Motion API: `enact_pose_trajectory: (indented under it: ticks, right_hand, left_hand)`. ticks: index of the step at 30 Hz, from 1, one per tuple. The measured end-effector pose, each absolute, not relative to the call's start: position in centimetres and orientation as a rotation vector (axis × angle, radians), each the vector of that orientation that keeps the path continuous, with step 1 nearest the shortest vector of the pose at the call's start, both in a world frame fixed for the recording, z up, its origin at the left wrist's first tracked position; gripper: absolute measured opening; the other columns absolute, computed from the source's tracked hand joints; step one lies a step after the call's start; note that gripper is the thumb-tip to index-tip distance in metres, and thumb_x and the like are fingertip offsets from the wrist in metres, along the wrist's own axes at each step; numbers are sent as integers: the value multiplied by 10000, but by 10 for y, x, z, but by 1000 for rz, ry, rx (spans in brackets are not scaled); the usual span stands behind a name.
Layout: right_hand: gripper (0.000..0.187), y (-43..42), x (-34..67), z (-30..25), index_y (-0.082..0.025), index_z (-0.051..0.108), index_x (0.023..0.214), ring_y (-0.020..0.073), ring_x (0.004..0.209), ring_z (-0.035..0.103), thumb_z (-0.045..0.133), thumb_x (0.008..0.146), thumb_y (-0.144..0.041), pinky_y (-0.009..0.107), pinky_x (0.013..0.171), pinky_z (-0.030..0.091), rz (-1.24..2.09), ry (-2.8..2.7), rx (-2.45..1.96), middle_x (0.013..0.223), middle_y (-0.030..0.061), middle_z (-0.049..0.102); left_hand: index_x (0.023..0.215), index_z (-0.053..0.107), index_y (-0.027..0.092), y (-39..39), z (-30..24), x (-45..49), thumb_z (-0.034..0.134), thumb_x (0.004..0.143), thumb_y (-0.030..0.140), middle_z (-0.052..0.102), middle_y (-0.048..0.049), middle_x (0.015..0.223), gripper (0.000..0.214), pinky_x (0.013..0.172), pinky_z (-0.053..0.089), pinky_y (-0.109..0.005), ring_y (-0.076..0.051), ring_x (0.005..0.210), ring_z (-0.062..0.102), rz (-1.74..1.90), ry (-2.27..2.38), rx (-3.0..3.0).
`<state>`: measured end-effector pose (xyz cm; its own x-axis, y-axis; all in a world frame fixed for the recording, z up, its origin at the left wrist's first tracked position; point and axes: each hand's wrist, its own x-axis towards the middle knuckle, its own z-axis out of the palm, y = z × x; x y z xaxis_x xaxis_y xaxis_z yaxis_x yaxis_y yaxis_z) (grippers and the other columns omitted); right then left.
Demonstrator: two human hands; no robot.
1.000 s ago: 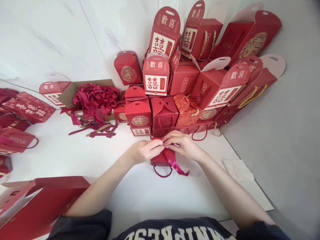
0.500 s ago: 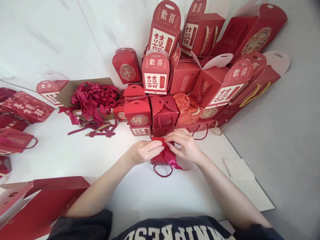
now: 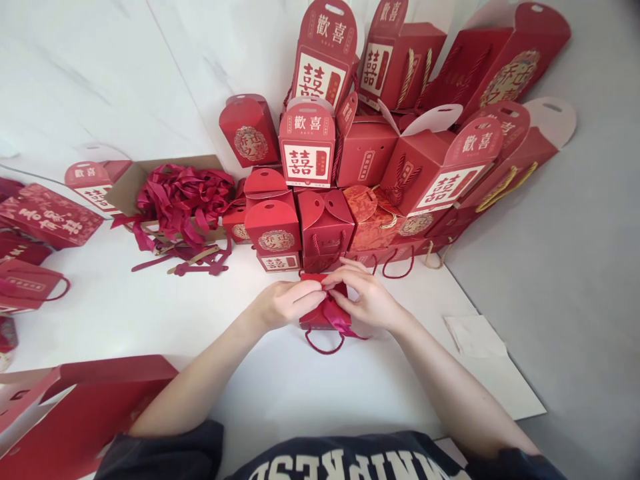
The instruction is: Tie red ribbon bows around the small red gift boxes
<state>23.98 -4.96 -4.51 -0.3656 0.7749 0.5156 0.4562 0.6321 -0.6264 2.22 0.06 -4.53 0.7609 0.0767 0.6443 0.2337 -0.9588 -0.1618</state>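
A small red gift box [image 3: 316, 319] with a cord handle sits on the white table [image 3: 280, 380] in front of me. A dark pink ribbon [image 3: 336, 316] lies over its top. My left hand [image 3: 287, 301] pinches the ribbon from the left side of the box. My right hand [image 3: 365, 297] pinches the same ribbon from the right, fingertips almost touching those of the left. Both hands rest on the box top and hide part of it.
A tall pile of red gift boxes [image 3: 380, 147] stands against the wall behind the box. A cardboard box of loose ribbons [image 3: 175, 197] lies at the back left. Flat red boxes [image 3: 75, 413] lie near left; a white sheet [image 3: 475, 337] lies right.
My right hand's fingers have worked the ribbon closer to the left hand, and the ribbon's loose tail has been drawn in shorter at the box's right.
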Motion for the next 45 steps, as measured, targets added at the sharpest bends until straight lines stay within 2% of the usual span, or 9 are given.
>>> enact_pose_trajectory:
  ticks: [6, 11, 15, 21, 25, 31, 36, 39, 45]
  right_hand:
    - [375, -51, 238, -43, -244, 546, 1139, 197, 1002, 626, 534, 807, -69, 505, 1102, 337, 498, -2066, -982, 1057, 36, 682]
    - [317, -51, 240, -42, -245, 563, 1036, 189, 886, 631, 498, 792, -54, 529, 1113, 310, 437, -2056, -999, 917, 9, 674]
    - [385, -51, 240, -40, -242, 544, 1095, 229, 1020, 604, 534, 756, -59, 522, 1092, 337, 488, -2056, -1017, 1041, 48, 663]
    - [263, -51, 238, -42, -247, 557, 971, 201, 891, 613, 522, 783, -67, 532, 1100, 320, 451, -2023, -1027, 900, 12, 656]
    - [318, -51, 238, -43, -244, 553, 1056, 233, 1027, 602, 535, 785, -79, 541, 1095, 326, 496, -2060, -1030, 1037, 49, 663]
    - [246, -51, 240, -43, -246, 541, 954, 192, 851, 610, 523, 778, -75, 556, 1126, 280, 406, -2054, -1033, 881, 7, 639]
    - [346, -52, 236, -45, -234, 500, 1085, 224, 950, 599, 547, 772, -93, 524, 1067, 371, 536, -2050, -1032, 1017, 52, 630]
    - [303, -52, 237, -47, -236, 511, 1029, 187, 802, 588, 534, 773, -76, 521, 1058, 376, 533, -1993, -1033, 869, 8, 596]
    - [296, -51, 236, -48, -222, 500, 1059, 183, 865, 582, 512, 808, -66, 348, 811, 519, 659, -1864, -1020, 938, 42, 574]
  left_hand:
    - [983, 609, 145, 1, -46, 23, 561, 894, 137, 700, -49, 919, 101, 608, 560, -222, -120, 720, 676, -991, -235, -2728]
    - [968, 611, 145, 0, -46, 23, 555, 899, 135, 697, -39, 887, 90, 619, 561, -221, -114, 690, 672, -974, -237, -2716]
    - [996, 612, 125, 0, -45, 24, 572, 886, 122, 699, -54, 903, 116, 607, 560, -227, -127, 714, 679, -1008, -207, -2706]
    - [965, 622, 143, -1, -44, 25, 556, 897, 126, 688, -39, 872, 97, 607, 554, -220, -117, 688, 668, -1020, -239, -2730]
    - [989, 617, 133, -1, -44, 25, 544, 903, 129, 688, -47, 881, 113, 609, 559, -226, -127, 709, 673, -1022, -219, -2734]
    - [992, 621, 149, -1, -43, 26, 535, 910, 138, 678, -39, 871, 119, 611, 555, -217, -118, 699, 666, -1030, -241, -2748]
    - [1009, 611, 119, -2, -41, 26, 541, 898, 118, 683, -56, 874, 131, 612, 569, -235, -142, 724, 682, -1012, -209, -2744]
    - [1014, 610, 128, -1, -43, 25, 531, 903, 126, 688, -56, 876, 136, 610, 571, -235, -141, 719, 680, -989, -220, -2737]
    - [1028, 602, 127, 0, -47, 24, 537, 896, 117, 696, -61, 902, 148, 609, 573, -233, -136, 731, 684, -985, -211, -2713]
